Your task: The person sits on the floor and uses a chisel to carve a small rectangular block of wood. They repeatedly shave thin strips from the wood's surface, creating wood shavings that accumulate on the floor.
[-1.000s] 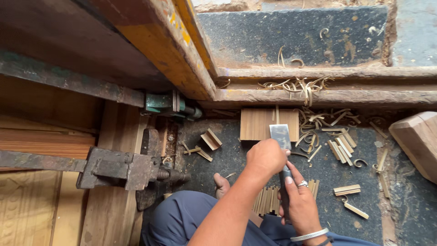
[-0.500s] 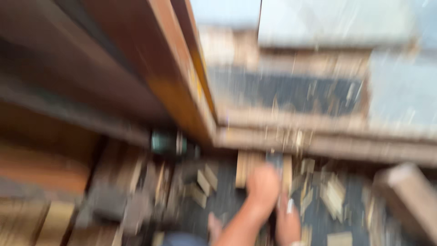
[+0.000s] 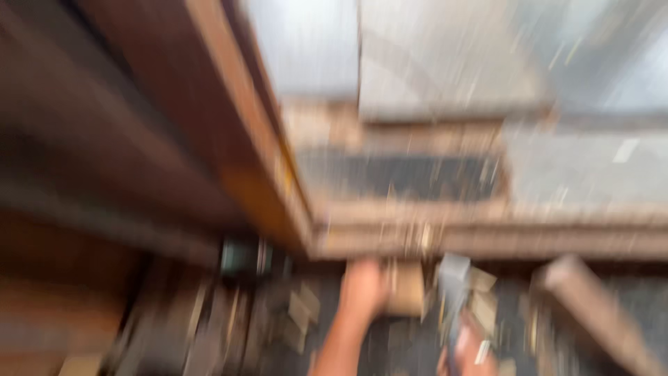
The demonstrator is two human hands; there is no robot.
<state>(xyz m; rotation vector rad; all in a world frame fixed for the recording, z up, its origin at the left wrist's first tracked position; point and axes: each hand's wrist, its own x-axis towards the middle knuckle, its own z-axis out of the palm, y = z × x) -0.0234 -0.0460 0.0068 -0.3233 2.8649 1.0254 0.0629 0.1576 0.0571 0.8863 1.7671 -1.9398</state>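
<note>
Through heavy blur, the left hand (image 3: 363,287) rests against a small wooden block (image 3: 406,289) on the dark floor (image 3: 390,341); how far its grip is open cannot be told. The right hand (image 3: 467,351), low in view, is closed around a blade (image 3: 454,282) that stands just right of the block.
</note>
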